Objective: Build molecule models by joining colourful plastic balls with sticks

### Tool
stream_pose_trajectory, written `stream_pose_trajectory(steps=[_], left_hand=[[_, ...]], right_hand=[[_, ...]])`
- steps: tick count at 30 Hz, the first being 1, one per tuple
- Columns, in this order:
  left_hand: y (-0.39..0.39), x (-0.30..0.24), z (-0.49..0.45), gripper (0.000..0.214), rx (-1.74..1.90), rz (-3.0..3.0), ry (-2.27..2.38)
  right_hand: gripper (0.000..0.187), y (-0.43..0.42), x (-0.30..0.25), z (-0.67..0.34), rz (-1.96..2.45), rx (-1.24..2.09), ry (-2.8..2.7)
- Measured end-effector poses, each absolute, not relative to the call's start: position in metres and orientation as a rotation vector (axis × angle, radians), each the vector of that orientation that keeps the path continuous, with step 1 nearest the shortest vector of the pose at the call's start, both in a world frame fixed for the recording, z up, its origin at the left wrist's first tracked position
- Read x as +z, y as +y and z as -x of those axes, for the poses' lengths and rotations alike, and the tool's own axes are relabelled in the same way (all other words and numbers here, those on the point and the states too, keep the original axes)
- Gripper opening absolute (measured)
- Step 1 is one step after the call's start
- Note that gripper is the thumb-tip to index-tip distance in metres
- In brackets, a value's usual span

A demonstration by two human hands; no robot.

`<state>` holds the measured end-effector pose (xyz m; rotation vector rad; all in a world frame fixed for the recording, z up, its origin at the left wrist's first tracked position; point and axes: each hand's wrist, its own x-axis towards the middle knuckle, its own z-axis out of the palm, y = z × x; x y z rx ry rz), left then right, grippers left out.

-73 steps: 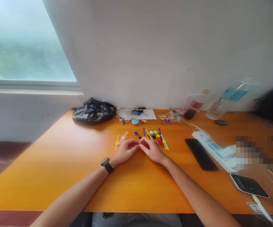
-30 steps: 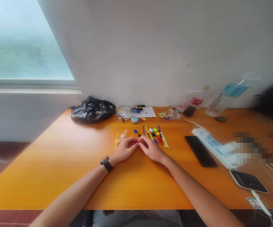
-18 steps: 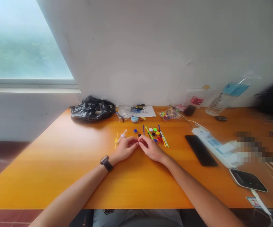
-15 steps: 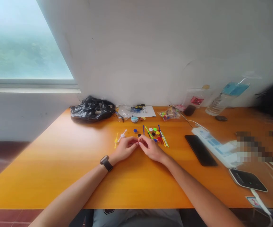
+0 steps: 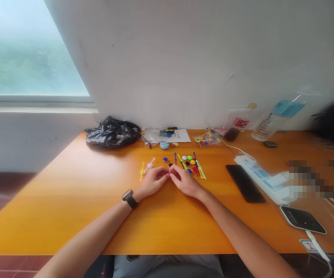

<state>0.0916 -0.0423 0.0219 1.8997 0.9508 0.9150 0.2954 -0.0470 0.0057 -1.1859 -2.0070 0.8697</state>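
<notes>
My left hand (image 5: 154,180) and my right hand (image 5: 183,180) meet fingertip to fingertip over the table. Both are pinched closed; whatever lies between the fingers is too small and hidden to name. Just beyond them are a black round piece (image 5: 170,165) and a blue round piece (image 5: 165,159). To the left lie a yellow arrow (image 5: 142,171) and a white arrow with a round middle (image 5: 149,165). On the right side, several coloured arrows, among them a green arrow (image 5: 181,160), lie around small discs, including a red disc (image 5: 194,170).
Along the wall sit a black plastic bag (image 5: 112,133), a white paper (image 5: 182,135), a round tin (image 5: 164,145) and a clear bag of coloured parts (image 5: 207,138). To the right are a black phone (image 5: 245,183), a power strip (image 5: 261,179), a charging device (image 5: 302,219) and a water bottle (image 5: 262,129).
Both hands keep the same pinched pose at the same spot. The whole view has shifted very slightly; nothing on the table has visibly moved.
</notes>
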Motion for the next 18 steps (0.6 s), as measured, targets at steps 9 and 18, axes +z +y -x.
stream_pose_trajectory(steps=[9,18], left_hand=[[-0.0424,0.0212,-0.0909,0.031,0.908,-1.876,0.92],[-0.0428,0.0223,-0.0909,0.03,0.903,-1.895,0.92]], right_hand=[[0.011,-0.047,0.0069,-0.2955,1.193,0.882,-2.005],[0.008,-0.0472,0.0069,-0.2951,1.186,0.891,-1.988]])
